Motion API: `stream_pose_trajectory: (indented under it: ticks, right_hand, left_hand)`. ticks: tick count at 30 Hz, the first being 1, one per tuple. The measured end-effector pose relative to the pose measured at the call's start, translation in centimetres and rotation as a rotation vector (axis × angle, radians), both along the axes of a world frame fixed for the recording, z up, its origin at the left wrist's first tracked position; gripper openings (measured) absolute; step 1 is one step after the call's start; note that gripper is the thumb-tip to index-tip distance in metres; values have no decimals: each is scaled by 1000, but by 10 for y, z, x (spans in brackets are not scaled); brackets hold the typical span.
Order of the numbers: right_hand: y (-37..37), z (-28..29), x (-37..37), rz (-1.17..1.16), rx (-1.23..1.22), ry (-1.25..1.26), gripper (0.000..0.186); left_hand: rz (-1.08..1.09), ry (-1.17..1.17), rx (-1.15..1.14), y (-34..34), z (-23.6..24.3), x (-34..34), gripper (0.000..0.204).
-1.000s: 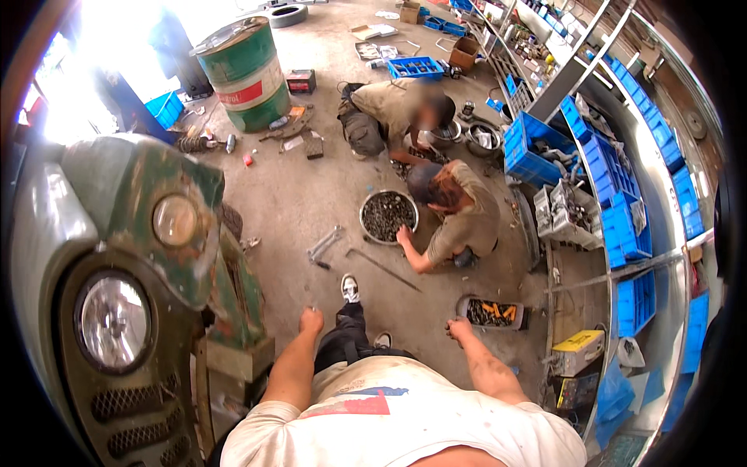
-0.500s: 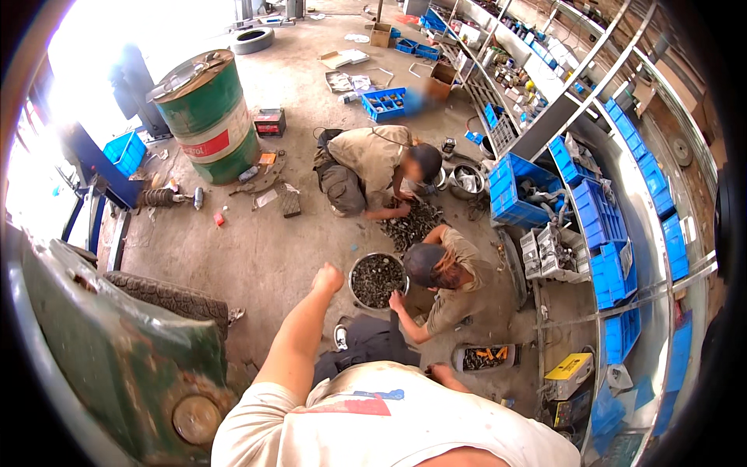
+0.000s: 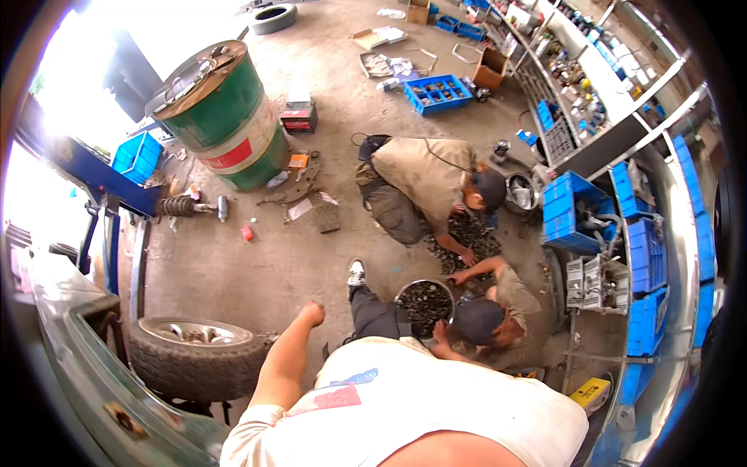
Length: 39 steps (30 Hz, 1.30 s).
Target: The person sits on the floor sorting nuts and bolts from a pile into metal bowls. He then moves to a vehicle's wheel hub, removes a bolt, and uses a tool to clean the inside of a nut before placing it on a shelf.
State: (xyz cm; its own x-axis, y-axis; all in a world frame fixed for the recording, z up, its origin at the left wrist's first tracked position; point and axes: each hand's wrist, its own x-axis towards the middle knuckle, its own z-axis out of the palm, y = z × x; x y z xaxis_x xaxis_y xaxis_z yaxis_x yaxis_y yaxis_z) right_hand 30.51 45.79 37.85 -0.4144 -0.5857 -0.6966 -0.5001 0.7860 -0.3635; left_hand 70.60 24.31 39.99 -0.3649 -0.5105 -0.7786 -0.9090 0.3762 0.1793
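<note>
My left hand is closed in a loose fist above the concrete floor, left of my dark-trousered leg. I see nothing in it, and it touches nothing. No part of my right hand shows. My left shoe is stretched forward, beside a round metal basin full of small dark metal parts. One crouching co-worker in a dark cap has a hand by the basin's rim and another at a heap of similar parts on the floor. A second co-worker bends over that heap, hands at it.
A green-and-white oil drum and a car battery stand at far left. A wheel lies beside a green vehicle body at near left. Shelving with blue bins lines the right. A blue divided tray lies farther back.
The view has shifted and my left foot has moved forward. My right hand has left the picture. The nearer co-worker now reaches to the heap. My left hand stays closed.
</note>
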Motion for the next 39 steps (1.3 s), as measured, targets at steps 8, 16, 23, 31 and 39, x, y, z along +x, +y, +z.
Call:
stream_pose_trajectory:
  ticks: [8,16,23,31,39]
  right_hand:
    - [-333,12,-3,173,-171,-49,23]
    - [-515,74,12,-242,-271,-271,14]
    - [-425,-59,-47,701,-42,184,16]
    - [-593,-28,24,383,-71,320,20]
    - [-948,-54,140,178,-77,-92,38]
  left_hand:
    - [584,-282,61,-70,8,210,34]
    - [1513,80,-132,-172,10,158,50]
    - [1313,60,5,-359,-6,175,52]
    - [1250,342,-153,-597,6,163,32]
    - [1148,579,-183,-639,-27,111,33]
